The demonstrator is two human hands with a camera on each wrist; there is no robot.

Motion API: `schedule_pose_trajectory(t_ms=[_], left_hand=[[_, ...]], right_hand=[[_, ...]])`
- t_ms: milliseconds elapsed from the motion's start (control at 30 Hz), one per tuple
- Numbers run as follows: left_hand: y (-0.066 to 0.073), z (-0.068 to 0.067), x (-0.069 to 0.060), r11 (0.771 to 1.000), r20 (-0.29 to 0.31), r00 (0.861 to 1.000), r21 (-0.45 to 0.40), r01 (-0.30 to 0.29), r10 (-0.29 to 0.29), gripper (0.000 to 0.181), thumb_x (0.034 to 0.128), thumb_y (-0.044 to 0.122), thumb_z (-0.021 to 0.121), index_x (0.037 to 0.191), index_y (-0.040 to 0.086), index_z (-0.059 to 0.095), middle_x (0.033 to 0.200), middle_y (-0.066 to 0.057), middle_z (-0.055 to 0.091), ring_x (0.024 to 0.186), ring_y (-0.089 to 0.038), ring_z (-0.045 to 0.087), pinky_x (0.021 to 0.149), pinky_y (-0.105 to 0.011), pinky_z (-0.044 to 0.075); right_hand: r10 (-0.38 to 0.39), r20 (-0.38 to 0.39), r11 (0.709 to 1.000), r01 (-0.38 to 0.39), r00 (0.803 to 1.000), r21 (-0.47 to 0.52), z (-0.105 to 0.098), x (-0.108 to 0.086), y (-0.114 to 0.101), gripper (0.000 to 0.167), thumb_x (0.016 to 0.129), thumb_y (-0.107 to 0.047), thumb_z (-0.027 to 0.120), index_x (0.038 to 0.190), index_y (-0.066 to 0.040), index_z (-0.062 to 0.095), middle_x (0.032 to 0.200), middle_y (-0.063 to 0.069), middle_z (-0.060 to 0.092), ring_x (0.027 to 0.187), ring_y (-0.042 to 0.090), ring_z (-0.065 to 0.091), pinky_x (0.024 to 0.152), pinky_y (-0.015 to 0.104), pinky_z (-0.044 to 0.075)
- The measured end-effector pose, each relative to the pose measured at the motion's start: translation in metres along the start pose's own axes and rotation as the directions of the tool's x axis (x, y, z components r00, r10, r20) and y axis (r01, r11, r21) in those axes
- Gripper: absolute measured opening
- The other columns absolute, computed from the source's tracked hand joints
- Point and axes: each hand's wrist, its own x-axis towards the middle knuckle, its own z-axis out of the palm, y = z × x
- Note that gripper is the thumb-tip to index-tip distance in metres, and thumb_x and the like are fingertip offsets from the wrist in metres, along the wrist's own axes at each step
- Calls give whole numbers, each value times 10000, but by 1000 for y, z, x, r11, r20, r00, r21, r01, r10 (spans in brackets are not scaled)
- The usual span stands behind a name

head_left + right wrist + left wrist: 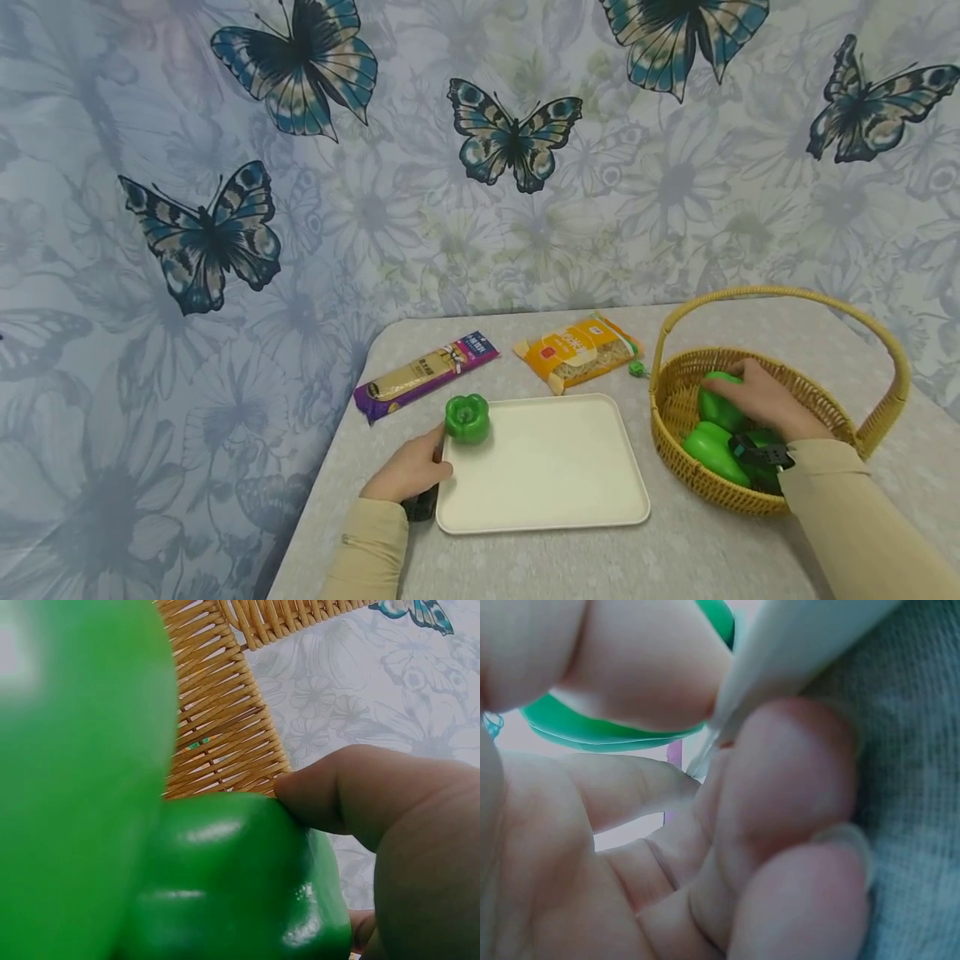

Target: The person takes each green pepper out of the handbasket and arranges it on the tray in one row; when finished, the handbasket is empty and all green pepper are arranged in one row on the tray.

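In the head view my right hand (768, 400) reaches into a wicker basket (667, 450) and grips a green bell pepper (720, 404). The right wrist view has the thumb against the glossy pepper (232, 862), with a fingertip at its far side. Beside it in the basket lies another smooth green vegetable (716, 454), and more green shows under the wrist. My left hand (408, 471) holds the left edge of a cream tray (547, 467); up close, thumb and fingers pinch the tray rim (780, 652). One green bell pepper (467, 419) sits at the tray's back left corner.
Behind the tray lie a purple spaghetti pack (427, 375) and an orange food bag (577, 352). A small green item (637, 368) is left of the basket. The tall basket handle (780, 292) arches over it. A butterfly-patterned wall covering (540, 242) stands behind the table.
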Motion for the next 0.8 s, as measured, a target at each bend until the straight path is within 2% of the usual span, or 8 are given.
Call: schedule_pose_trajectory(t_ms=[233,500,800], left_hand=[[0,1,0,1000,-6,1000,3,13,-13,874,850,171,643,1636,76,275,833,-34,582,694,-185,518,614,-359,405],[0,0,0,1000,-11,1000,4,16,-16,873,851,167,642,1636,71,272,831,-33,589,681,-183,523,607,-354,409],[2,0,0,1000,-3,1000,-8,28,-28,864,855,165,640,1632,61,276,830,-37,586,655,-174,512,583,-347,404]], right_hand=[[-31,-35,999,32,999,14,2,0,-3,1006,1009,-601,495,1474,233,180,1401,462,313,1093,465,503,773,470,489],[-18,-69,1000,17,997,-7,1,-1,-7,975,975,-650,525,1413,175,247,1426,489,311,1169,543,497,792,508,507],[-24,-89,1000,23,996,-10,2,-2,-6,952,980,-651,513,1397,174,286,1449,481,299,1237,618,436,861,600,486]])
